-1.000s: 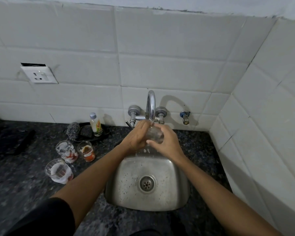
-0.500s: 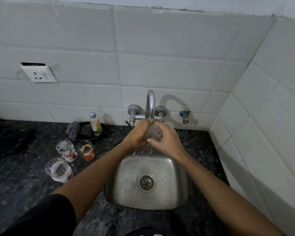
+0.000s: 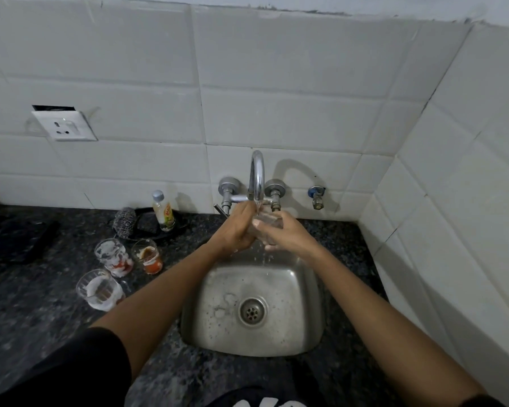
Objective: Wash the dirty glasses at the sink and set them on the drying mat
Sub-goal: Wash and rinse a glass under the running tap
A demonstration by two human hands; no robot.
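Observation:
A clear glass (image 3: 269,223) sits under the running tap (image 3: 256,177), above the back of the steel sink (image 3: 303,333). My right hand (image 3: 285,233) grips it from the right. My left hand (image 3: 237,230) wraps its left side, fingers curled against it. Water splashes down into the sink. Three dirty glasses stand on the dark counter at left: one with white and red residue (image 3: 113,257), one with orange-brown residue (image 3: 148,255), and a nearer one with white film (image 3: 99,289).
A steel scrubber (image 3: 125,223) and a small detergent bottle (image 3: 163,211) sit by the wall behind the dirty glasses. A dark mat (image 3: 15,239) lies at the far left of the granite counter (image 3: 41,324). Tiled walls close in behind and on the right.
Both hands stay under the tap with the glass, turning it slightly. The view has shifted a little; nothing else has moved.

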